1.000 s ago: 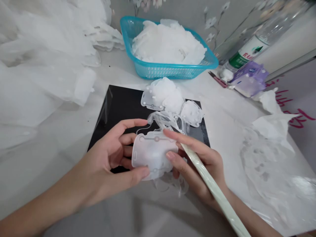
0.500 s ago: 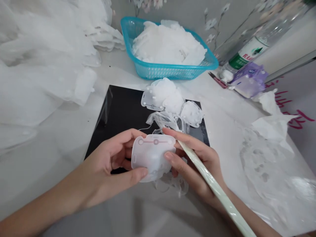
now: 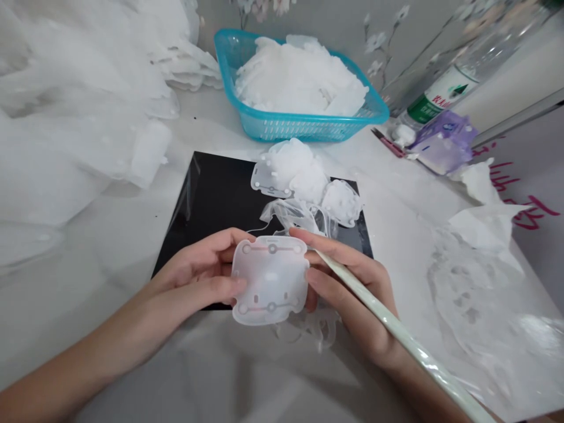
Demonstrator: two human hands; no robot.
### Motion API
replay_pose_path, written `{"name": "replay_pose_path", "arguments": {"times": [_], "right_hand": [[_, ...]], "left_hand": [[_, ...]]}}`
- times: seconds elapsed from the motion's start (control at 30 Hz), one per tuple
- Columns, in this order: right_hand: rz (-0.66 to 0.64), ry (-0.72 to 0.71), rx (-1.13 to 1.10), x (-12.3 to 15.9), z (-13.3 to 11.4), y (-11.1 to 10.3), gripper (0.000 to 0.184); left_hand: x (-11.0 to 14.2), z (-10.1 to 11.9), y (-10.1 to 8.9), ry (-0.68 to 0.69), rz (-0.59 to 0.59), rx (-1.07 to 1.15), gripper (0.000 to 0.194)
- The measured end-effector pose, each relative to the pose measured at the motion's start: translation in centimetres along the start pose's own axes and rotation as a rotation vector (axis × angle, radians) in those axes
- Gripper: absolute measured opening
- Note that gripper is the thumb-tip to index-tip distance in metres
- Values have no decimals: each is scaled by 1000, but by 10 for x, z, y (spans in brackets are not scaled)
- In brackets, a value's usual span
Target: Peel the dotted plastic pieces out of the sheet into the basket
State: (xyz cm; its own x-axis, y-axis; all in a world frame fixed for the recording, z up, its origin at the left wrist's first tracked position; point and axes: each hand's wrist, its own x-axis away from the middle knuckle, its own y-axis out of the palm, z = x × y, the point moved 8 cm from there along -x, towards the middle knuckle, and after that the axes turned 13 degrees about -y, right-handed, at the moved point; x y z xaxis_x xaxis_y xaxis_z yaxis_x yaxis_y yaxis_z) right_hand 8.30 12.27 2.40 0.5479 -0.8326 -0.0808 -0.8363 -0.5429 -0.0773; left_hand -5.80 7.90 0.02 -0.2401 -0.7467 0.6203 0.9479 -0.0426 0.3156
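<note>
A translucent white silicone pad [image 3: 269, 276] with rounded corners, small slots and two rows of round marks is held up before me, its broad face toward the camera. My left hand [image 3: 198, 273] grips its left edge, thumb on the front and fingers behind. At the right edge, my right hand [image 3: 352, 285] pinches the pad between thumb and fingers. The same hand also carries a pale green, pearly, tapered stick-like tool [image 3: 392, 326], lying across the palm with its narrow tip near the pad. Thin clear trimmings [image 3: 295, 214] lie just beyond the pad.
Under the hands is a black board [image 3: 220, 194], with a heap of white silicone pieces [image 3: 299, 167] at its far side. Behind stands a blue basket [image 3: 304, 126] full of similar pieces. A white pile [image 3: 79, 117] covers the left; a bottle [image 3: 440, 97], purple packet [image 3: 447, 141] and red-handled snips [image 3: 390, 144] lie right.
The pad has turned from a tilted, curved pose to flatter and squarer to the camera. My left thumb has moved up from its lower edge to its left side.
</note>
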Motion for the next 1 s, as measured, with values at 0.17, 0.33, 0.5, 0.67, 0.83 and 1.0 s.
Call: {"name": "replay_pose_path", "arguments": {"times": [0.17,0.33,0.5,0.67,0.83,1.0], "right_hand": [[37,0,-35,0,3,-3,34],[55,-7,-21,-2,2,-5,32],[59,-23,58,-3,0,-6,30],[60,-30,43,-3,-1,-5,29],[37,-3,-105,-2,1,0,32],[34,-14,-141,-2,1,1,33]], "left_hand": [[0,-1,-1,-64,32,28,19],[-2,-2,1,-111,22,50,30],[-1,-2,-1,-84,39,47,29],[-2,-3,0,-34,14,8,32],[-3,-2,-2,-9,15,17,35],[-5,-3,-2,-12,5,39,36]]}}
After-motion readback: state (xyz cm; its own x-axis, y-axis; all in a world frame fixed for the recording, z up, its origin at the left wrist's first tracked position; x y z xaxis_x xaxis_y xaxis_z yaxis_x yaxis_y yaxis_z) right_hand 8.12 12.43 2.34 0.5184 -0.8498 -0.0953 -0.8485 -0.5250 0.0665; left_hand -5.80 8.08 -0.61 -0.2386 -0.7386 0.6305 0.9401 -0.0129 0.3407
